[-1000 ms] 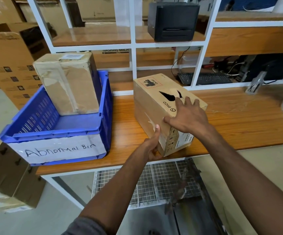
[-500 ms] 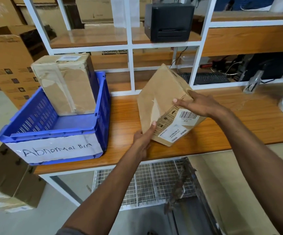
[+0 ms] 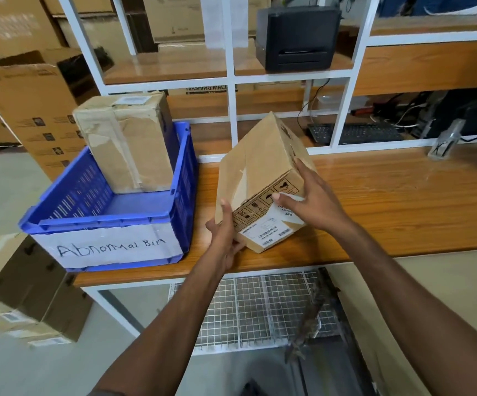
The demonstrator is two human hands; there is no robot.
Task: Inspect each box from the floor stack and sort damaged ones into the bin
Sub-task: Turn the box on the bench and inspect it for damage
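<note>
Head view. The cardboard box stands tilted on the wooden table, just right of the bin. Its near lower corner is on the tabletop and its far end is raised towards the shelving. A white shipping label and a row of handling symbols face the person.

The left hand grips the near left corner of the box. The thumb lies straight up the left face and the fingers are curled under the lower edge. The right hand lies flat against the right side of the box. Its fingers are spread and straight, its thumb reaches across the top of the label, and it clasps nothing.

The blue bin sits on the left end of the table, with a paper strip on its front reading "Abnormal Bin". Inside it, against the far wall, stands a taped box with wrinkled, peeling tape.

A white shelf frame rises behind the table. A black printer sits on its upper shelf and a keyboard lies lower down. Below the table is a wire mesh rack. Cartons rest on the floor at left, and a large carton stands behind the bin.
</note>
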